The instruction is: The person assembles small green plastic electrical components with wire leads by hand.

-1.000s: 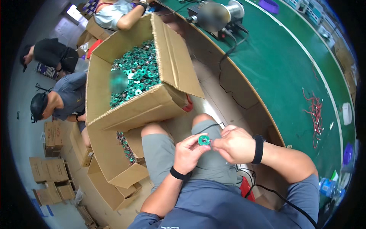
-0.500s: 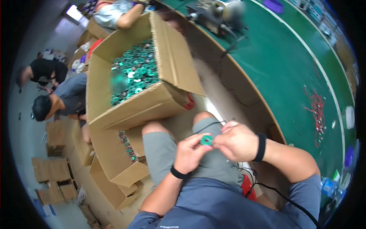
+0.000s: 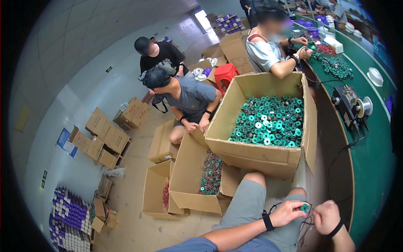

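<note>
Low in the view, over my lap, my left hand pinches a small green round part with a hole in its middle. Just to its right and apart from that part, my right hand has its fingers curled in; whether anything is between them is hidden. Dark thin cord runs near both hands. Beyond my knees stands a large open cardboard box filled with many similar green ring-shaped parts.
Left of it, an open carton holds parts with red wires; a smaller one holds red pieces. The green bench at right carries a dark device with a spool. Co-workers sit and stand beyond, near a red stool.
The view has swung up and left, so more of the room shows and my hands appear lower right. My right hand has come away from the green part; my left still holds it.
</note>
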Demonstrator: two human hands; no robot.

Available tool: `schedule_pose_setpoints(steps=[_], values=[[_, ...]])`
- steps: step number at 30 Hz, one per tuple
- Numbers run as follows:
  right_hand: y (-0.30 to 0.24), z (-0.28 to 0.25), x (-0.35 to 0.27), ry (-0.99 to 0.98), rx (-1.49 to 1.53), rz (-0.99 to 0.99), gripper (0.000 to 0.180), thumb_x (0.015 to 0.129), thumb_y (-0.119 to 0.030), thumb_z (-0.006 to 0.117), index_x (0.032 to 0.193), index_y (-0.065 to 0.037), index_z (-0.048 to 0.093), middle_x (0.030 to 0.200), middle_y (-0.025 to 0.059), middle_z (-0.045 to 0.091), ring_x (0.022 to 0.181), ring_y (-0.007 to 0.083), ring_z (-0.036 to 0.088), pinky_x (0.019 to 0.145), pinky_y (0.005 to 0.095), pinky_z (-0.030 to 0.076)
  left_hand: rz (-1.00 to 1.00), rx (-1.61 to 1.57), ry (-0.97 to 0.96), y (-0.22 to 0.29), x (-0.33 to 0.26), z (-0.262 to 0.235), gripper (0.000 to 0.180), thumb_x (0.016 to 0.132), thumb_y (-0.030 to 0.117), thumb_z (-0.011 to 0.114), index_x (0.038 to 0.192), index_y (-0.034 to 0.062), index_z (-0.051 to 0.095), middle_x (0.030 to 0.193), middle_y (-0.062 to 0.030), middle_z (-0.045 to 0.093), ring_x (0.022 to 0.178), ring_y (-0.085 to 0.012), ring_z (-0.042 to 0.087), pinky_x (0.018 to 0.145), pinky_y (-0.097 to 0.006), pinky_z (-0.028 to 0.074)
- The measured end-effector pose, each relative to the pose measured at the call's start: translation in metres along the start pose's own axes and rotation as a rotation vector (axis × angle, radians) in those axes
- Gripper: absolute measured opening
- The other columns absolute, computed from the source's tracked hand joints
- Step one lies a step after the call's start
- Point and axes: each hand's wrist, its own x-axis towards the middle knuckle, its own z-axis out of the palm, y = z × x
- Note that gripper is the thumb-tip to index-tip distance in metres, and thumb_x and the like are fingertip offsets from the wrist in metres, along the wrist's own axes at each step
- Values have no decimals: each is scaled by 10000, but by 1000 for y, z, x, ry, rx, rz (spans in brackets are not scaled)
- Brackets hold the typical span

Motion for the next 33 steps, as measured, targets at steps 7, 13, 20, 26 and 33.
schedule_pose_setpoints(steps=[7, 13, 20, 26, 33], values=[[-5, 13, 11, -7, -54, 17, 103, 703, -43, 612, 632, -117, 615, 606, 91, 610, 602, 320, 625, 680, 423, 485, 64, 123, -35, -3, -4, -19, 295, 924, 130, 684, 1198, 20, 674, 952, -29, 712, 888, -80, 621, 854, -266, 505], [-9, 25, 13, 37, -21, 10, 108, 716, -24, 607, 644, -102, 625, 597, 100, 597, 600, 324, 620, 685, 414, 486, 142, -5, -37, -22, -2, -18, 261, 930, 89, 672, 1173, -6, 670, 891, -30, 705, 830, -72, 620, 797, -258, 513], [-5, 21, 14, -91, 2, 53, 103, 724, -55, 640, 631, -96, 627, 595, 120, 595, 581, 348, 604, 662, 436, 478, 54, 65, 3, -23, -1, -24, 272, 908, 100, 706, 1156, -8, 674, 912, -34, 709, 850, -64, 615, 809, -257, 513], [-9, 22, 9, -44, 13, 34, 101, 718, -38, 617, 638, -99, 612, 605, 92, 598, 598, 324, 614, 683, 410, 476, 74, 1, 5, -27, 5, -16, 279, 913, 130, 715, 1159, 2, 680, 889, -31, 710, 822, -71, 610, 791, -250, 506], [-3, 17, 15, -124, 100, 0, 98, 740, -39, 607, 667, -98, 637, 612, 97, 610, 620, 326, 630, 712, 407, 480, 108, 111, -17, -20, 4, -15, 267, 920, 102, 702, 1168, 5, 684, 897, -24, 709, 835, -58, 601, 799, -251, 508]])
